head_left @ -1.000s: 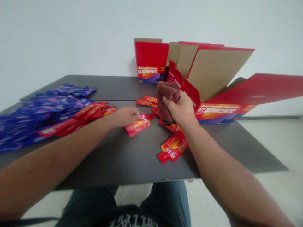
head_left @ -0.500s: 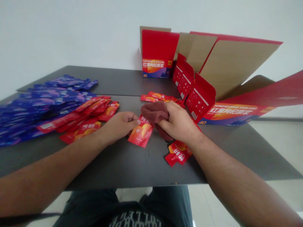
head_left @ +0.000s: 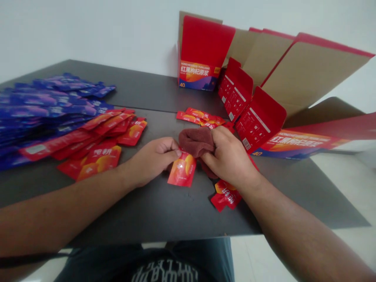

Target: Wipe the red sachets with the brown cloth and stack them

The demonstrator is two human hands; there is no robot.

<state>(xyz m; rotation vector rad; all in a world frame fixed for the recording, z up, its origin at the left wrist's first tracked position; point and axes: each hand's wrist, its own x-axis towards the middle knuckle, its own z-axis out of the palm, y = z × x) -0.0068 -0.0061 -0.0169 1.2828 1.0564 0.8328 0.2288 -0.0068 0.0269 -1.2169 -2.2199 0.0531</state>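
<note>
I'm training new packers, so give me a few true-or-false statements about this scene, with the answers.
1. The right hand holds a brown cloth. True.
2. The left hand pinches a blue sachet. False: it pinches a red sachet.
3. Blue sachets lie heaped on the left of the table. True.
4. The carton is shut. False: the red carton stands open, its flaps up.
</note>
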